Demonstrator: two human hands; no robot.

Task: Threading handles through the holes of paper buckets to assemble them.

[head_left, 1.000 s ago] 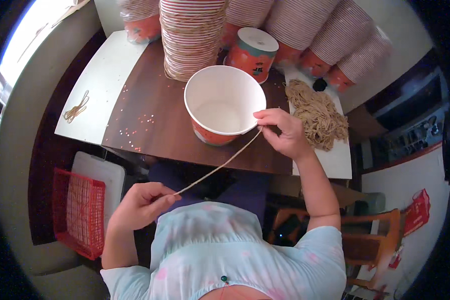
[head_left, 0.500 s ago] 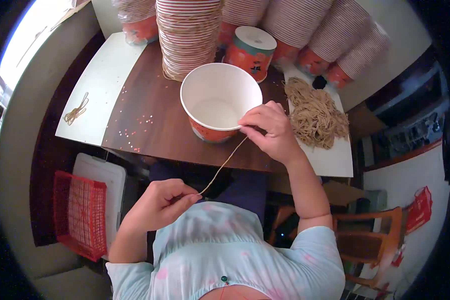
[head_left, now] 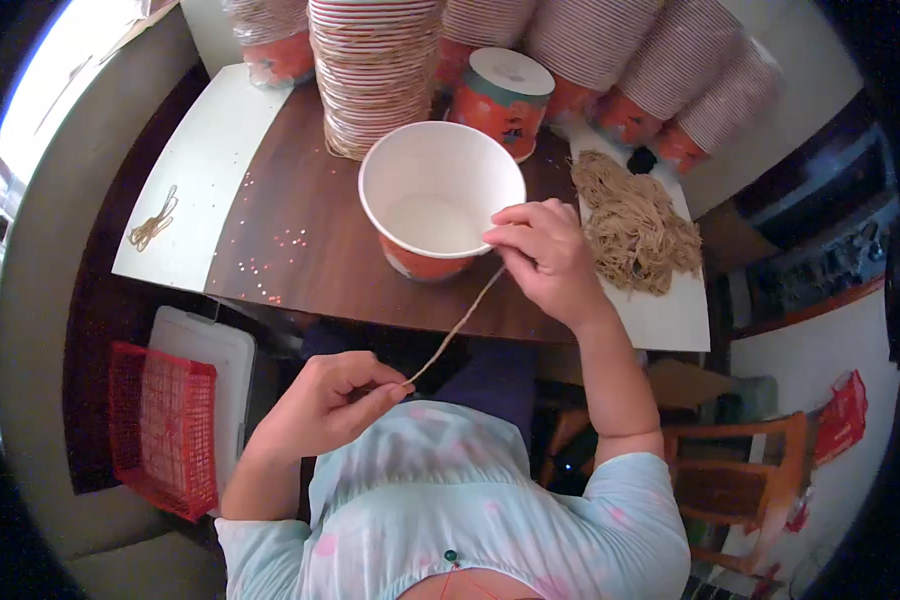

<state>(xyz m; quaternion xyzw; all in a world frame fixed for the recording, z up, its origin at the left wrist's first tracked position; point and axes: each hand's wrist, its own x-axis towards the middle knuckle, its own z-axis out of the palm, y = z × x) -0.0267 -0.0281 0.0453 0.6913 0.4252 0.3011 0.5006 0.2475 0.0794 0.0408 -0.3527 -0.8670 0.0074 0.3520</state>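
Observation:
A large paper bucket [head_left: 432, 262], white inside and orange-red outside, stands upright near the table's front edge. My right hand [head_left: 545, 250] is closed at its right front rim, with fingers over the edge. From there a tan cord [head_left: 458, 326] runs down toward me, slightly slack. Its lower end is pinched between the thumb and fingers of my left hand [head_left: 345, 398], held in front of my body. How the cord meets the bucket under my right fingers is hidden.
Behind stand tall bucket stacks [head_left: 375, 75] and an upturned bucket [head_left: 505, 100]. A pile of tan cords [head_left: 638, 225] lies right, a small cord bundle [head_left: 154, 220] left. A red basket [head_left: 165, 430] hangs low left; a wooden chair [head_left: 735, 480] stands right.
The cord looks a little slacker and thicker. My right hand has shifted slightly right along the rim, and the left hand barely moved.

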